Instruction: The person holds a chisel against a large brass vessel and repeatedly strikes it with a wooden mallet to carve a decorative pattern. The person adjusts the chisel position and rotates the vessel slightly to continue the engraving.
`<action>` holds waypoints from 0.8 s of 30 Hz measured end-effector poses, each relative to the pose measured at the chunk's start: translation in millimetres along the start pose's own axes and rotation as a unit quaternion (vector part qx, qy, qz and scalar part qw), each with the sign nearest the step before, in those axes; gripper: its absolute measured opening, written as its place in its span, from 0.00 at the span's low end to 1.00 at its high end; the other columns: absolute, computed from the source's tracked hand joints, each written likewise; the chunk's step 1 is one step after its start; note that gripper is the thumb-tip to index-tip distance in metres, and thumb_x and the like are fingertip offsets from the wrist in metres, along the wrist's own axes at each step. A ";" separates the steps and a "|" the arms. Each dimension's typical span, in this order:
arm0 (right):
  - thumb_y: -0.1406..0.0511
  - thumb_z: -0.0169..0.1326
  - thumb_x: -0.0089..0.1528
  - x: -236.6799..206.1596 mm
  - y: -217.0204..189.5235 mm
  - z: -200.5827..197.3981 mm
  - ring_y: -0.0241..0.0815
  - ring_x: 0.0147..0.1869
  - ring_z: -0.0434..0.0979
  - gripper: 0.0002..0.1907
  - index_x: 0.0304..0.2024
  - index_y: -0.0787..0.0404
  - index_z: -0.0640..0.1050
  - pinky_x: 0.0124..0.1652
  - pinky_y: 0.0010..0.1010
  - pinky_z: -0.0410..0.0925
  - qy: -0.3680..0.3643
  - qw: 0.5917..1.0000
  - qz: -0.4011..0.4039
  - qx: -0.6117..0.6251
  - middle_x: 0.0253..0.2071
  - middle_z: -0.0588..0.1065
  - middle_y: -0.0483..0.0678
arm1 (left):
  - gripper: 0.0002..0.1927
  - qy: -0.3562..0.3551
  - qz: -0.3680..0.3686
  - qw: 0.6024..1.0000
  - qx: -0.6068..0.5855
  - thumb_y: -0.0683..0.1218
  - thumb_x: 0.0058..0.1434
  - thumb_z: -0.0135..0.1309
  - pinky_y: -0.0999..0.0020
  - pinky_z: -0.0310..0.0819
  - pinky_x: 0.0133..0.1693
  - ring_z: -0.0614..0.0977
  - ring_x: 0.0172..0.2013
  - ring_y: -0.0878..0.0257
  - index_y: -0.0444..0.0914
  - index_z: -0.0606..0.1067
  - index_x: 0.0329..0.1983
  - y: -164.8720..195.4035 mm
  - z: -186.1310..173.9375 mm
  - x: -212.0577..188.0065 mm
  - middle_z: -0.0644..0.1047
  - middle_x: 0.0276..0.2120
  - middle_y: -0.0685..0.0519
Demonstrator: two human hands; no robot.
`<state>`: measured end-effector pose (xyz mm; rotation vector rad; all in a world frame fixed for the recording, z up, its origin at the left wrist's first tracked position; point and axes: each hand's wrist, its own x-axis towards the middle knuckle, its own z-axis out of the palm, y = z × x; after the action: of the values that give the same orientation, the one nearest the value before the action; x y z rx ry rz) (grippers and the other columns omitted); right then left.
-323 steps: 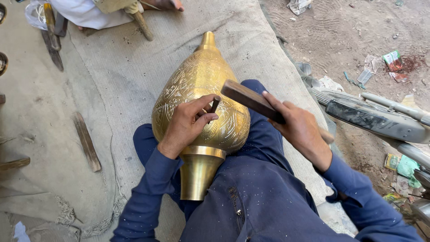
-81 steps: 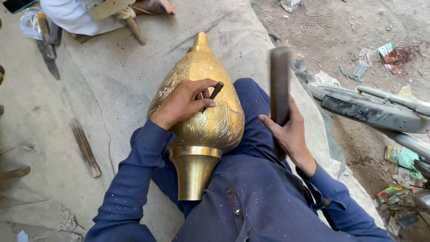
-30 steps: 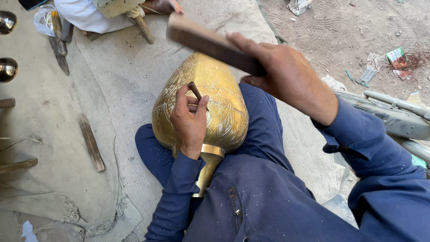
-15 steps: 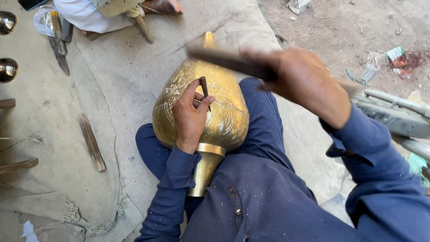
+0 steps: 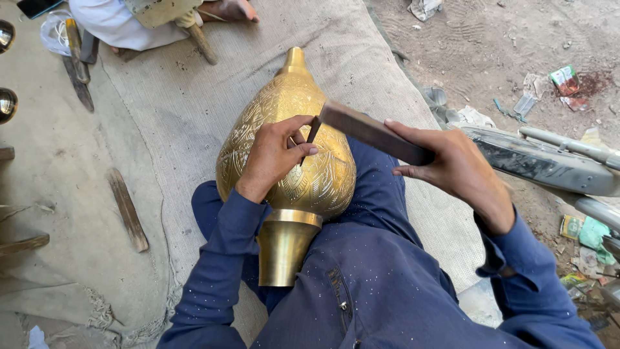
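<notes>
We sit on the ground with the engraved brass vessel [image 5: 284, 145] lying across our lap, its plain flared neck [image 5: 284, 249] toward us and its pointed tip away. Our left hand [image 5: 274, 155] rests on the vessel's upper curve, its grip pinching a thin dark chisel [image 5: 312, 132] between fingers and thumb, the tip set on the engraved surface. Just right of the vessel, our right hand [image 5: 455, 169] has its grip wrapped tight around a flat dark striking bar [image 5: 374, 132], whose far end sits right at the chisel's head.

Here is the risk as we judge it: that bar is long and held at one end, so a blow that lands off the chisel's small head could catch the left fingers [image 5: 298, 123] beside it. The vessel is round and only cradled by our legs, so it could roll under a strike and let the chisel skid, scoring the fine pattern. Too heavy a hit might dent the thin wall.

Under and beyond the vessel lies a coarse grey cloth mat [image 5: 194, 110] spread over the ground. Left of the vessel a wooden stick [image 5: 128, 210] lies on the mat's edge, with more tools [image 5: 77, 58] farther off. Beyond the tip, another person's white-clothed legs [image 5: 129, 26] and bare foot show. Right of the vessel is bare dirt with scattered litter [image 5: 565, 81] and a grey machine part [image 5: 549, 165].
</notes>
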<state>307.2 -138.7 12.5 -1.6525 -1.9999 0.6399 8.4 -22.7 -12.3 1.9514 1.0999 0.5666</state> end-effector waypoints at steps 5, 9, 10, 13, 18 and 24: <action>0.62 0.69 0.54 -31.9 4.1 45.0 0.46 0.53 0.81 0.41 0.69 0.56 0.70 0.52 0.34 0.73 0.122 0.971 0.087 0.188 0.53 0.80 0.57 | 0.26 -0.081 0.018 0.996 -0.022 0.42 0.53 0.68 0.71 0.73 0.26 0.76 0.22 0.70 0.41 0.79 0.57 1.8 -7.9 8.7 0.80 0.25 0.54; 0.62 0.69 0.51 -45.8 10.4 66.4 0.44 0.54 0.83 0.42 0.68 0.53 0.70 0.52 0.33 0.72 0.104 0.971 0.181 0.117 0.55 0.79 0.56 | 0.25 -0.113 0.073 0.991 -0.011 0.41 0.54 0.67 0.69 0.72 0.29 0.76 0.23 0.68 0.40 0.78 0.57 1.4 -12.7 20.4 0.78 0.24 0.53; 0.62 0.69 0.52 -48.3 11.8 73.1 0.44 0.54 0.83 0.43 0.69 0.52 0.70 0.52 0.33 0.72 0.095 0.971 0.184 0.118 0.54 0.79 0.57 | 0.25 -0.111 0.075 0.991 -0.008 0.41 0.54 0.67 0.69 0.72 0.29 0.76 0.23 0.68 0.39 0.77 0.57 0.3 -15.1 21.4 0.78 0.24 0.53; 0.62 0.69 0.52 -61.2 13.5 93.0 0.44 0.53 0.83 0.43 0.70 0.50 0.69 0.51 0.33 0.72 0.079 0.970 0.202 0.110 0.53 0.80 0.56 | 0.26 -0.126 0.079 0.989 -0.003 0.41 0.55 0.67 0.68 0.72 0.29 0.77 0.24 0.67 0.40 0.76 0.58 -1.3 -16.6 26.7 0.78 0.25 0.53; 0.65 0.69 0.60 -64.0 10.9 121.6 0.49 0.63 0.78 0.40 0.71 0.60 0.66 0.61 0.39 0.68 0.246 0.945 0.100 0.189 0.62 0.76 0.60 | 0.26 -0.184 0.095 0.978 0.032 0.44 0.56 0.65 0.65 0.75 0.32 0.80 0.26 0.65 0.45 0.76 0.59 -0.6 -19.7 34.5 0.80 0.28 0.54; 0.68 0.67 0.57 -44.3 15.8 105.3 0.45 0.61 0.79 0.39 0.70 0.67 0.71 0.56 0.33 0.72 0.178 0.973 0.066 0.135 0.61 0.78 0.59 | 0.27 -0.199 0.142 0.967 0.070 0.46 0.56 0.67 0.62 0.75 0.37 0.83 0.30 0.61 0.47 0.76 0.60 0.2 -18.7 41.3 0.82 0.30 0.54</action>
<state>261.6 -185.9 -82.4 -1.6104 -1.4918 0.5832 16.9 20.5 -1.6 2.2395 0.6277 0.2286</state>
